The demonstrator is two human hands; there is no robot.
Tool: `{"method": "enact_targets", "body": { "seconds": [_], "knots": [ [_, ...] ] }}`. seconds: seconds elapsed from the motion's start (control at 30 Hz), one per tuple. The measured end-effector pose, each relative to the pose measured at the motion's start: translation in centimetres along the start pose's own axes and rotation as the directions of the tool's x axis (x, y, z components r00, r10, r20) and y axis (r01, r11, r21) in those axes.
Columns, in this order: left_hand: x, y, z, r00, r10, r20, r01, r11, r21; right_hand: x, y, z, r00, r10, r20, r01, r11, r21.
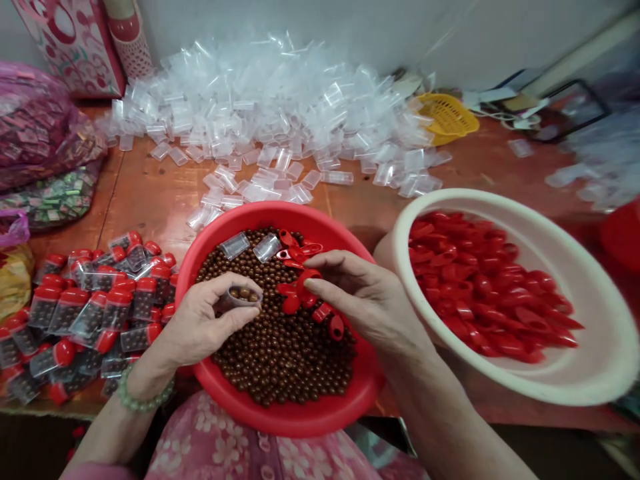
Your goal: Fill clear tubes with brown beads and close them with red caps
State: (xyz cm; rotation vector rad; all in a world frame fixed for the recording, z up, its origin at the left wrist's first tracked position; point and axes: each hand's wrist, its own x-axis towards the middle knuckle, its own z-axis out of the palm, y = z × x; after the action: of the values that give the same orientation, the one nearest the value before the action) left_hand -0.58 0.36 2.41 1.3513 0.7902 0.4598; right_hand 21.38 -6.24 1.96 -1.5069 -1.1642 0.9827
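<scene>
Over a red basin [280,421] of small brown balls [285,360], my left hand [207,320] grips a clear plastic container [244,295]. Its open mouth faces me and shows several balls inside. My right hand [363,293] pinches a red cap [309,280] between thumb and fingers, just right of the container and apart from it. Other loose red caps [291,305] lie on the balls beneath that hand. Two clear containers, one of them at the basin's back [267,247], rest on the balls.
A white basin [607,347] of red caps stands at right. Filled, red-capped containers [100,313] are piled at left. Clear containers [280,100] heap along the wall, beside a yellow basket [445,117]. Purple plastic bags [43,133] lie at far left.
</scene>
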Motion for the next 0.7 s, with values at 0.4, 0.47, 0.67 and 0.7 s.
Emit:
{"method": "enact_targets", "body": {
  "seconds": [0.4, 0.47, 0.67, 0.7],
  "knots": [
    [0.7, -0.1, 1.9, 0.998, -0.062, -0.028, 0.061, 0.998, -0.026, 0.8, -0.5, 3.4, 0.952, 0.307, 0.004, -0.249, 0.763, 0.597],
    [0.7, -0.2, 1.8, 0.996, -0.082, -0.017, 0.082, 0.996, -0.023, 0.7, -0.4, 3.5, 0.950, 0.311, -0.042, -0.225, 0.768, 0.599],
    [0.6, -0.4, 1.7, 0.993, -0.112, -0.030, 0.110, 0.992, -0.055, 0.6, -0.2, 3.0, 0.944, 0.322, 0.075, -0.303, 0.753, 0.584],
    [0.5, -0.5, 1.7, 0.995, -0.099, -0.021, 0.098, 0.993, -0.066, 0.6, -0.2, 2.8, 0.937, 0.328, 0.118, -0.333, 0.744, 0.579]
  ]
}}
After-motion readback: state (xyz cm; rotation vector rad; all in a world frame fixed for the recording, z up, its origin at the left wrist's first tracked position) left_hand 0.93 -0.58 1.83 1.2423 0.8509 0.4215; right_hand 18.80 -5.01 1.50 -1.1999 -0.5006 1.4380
